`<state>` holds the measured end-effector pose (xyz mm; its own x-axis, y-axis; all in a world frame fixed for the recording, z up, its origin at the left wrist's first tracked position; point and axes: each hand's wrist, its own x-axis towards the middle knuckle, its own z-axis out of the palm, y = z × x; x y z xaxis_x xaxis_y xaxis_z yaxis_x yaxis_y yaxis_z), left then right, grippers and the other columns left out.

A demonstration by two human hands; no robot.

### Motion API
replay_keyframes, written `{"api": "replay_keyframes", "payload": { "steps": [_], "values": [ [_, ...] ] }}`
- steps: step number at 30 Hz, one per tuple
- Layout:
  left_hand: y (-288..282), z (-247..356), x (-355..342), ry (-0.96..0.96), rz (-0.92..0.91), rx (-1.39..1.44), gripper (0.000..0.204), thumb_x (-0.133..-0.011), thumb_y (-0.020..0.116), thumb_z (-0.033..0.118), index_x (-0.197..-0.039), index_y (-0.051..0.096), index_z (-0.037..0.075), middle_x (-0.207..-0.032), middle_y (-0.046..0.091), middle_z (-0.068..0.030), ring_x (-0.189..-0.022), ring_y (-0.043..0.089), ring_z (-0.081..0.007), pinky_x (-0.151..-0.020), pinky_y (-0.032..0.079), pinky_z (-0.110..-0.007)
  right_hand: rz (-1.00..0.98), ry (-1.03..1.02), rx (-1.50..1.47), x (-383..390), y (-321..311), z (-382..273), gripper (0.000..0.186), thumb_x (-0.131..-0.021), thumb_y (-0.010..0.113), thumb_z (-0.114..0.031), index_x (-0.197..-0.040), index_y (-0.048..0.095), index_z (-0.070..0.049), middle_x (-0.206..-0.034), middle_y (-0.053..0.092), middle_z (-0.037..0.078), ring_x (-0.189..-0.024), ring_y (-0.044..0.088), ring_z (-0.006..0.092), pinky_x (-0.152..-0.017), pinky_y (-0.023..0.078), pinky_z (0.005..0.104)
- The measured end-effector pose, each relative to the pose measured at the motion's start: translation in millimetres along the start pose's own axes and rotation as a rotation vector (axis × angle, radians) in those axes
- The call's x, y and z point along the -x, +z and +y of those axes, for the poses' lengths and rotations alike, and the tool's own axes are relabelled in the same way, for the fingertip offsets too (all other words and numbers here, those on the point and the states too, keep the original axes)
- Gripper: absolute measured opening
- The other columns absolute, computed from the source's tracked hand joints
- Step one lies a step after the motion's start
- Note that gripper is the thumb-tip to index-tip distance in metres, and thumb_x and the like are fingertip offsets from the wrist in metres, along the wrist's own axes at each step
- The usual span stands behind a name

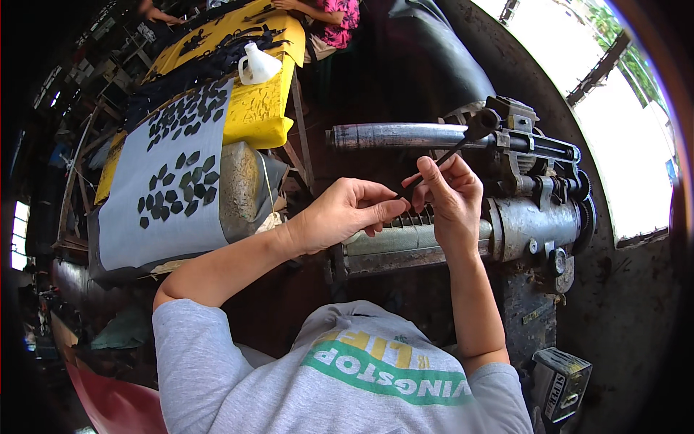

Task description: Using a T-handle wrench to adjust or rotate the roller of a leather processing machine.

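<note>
The person's right hand (457, 197) pinches a dark tool (477, 129) between thumb and fingers, its thin shaft slanting up and away from the grip to a rounded, thicker head. Just left of that grip, the left hand (336, 215) has its thumb and forefinger brought close together, pointing at the right fingertips. A small dark piece (408, 194) seems to lie between the two hands, though it is too small to tell whether the left fingertips pinch it.

Just beyond the grip, a bare metal cylinder (405, 135) runs crosswise, the tool's head overlapping its right part in view. Below the hands lies a pale roller (390, 242), with gears (585, 202) farther right. Well to the left of the grip, a grey sheet (119, 231) on a table carries many dark, angular flat pieces (189, 193), spread in two groups. Beyond it, a white jug (259, 65) stands on a yellow cover (256, 108), near another person in a pink patterned shirt (341, 20). Below and right of the grip is a metal can (560, 383).
</note>
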<state>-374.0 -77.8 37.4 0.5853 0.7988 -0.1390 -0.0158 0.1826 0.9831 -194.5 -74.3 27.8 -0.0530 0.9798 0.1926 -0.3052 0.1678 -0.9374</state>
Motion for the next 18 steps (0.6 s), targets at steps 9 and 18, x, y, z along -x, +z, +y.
{"api": "replay_keyframes", "payload": {
  "steps": [9, 18],
  "values": [
    [-10.3, -4.3, 3.9, -0.05, 0.007, -0.029, 0.031, -0.097, 0.05, 0.029, -0.093, 0.062, 0.001, -0.069, 0.062, -0.004, -0.058, 0.056, -0.0055, -0.052, 0.044, -0.019, -0.126, 0.1, -0.215, 4.8, 4.6, -8.0, 0.017, -0.095, 0.052, -0.011, -0.105, 0.06, 0.0, -0.091, 0.067, 0.013, -0.066, 0.057, 0.0078, -0.06, 0.047, 0.0213],
    [-0.5, 5.0, 5.8, 0.025, 0.001, 0.089, 0.02, -0.093, 0.056, 0.018, -0.097, 0.061, -0.001, -0.075, 0.064, -0.0045, -0.065, 0.062, -0.0111, -0.067, 0.054, -0.023, -0.033, -0.026, -0.049, 6.9, 2.6, -3.3, 0.013, -0.088, 0.065, -0.012, -0.085, 0.059, -0.001, -0.074, 0.065, 0.007, -0.057, 0.056, 0.0067, -0.051, 0.046, 0.0208]
  ]
}}
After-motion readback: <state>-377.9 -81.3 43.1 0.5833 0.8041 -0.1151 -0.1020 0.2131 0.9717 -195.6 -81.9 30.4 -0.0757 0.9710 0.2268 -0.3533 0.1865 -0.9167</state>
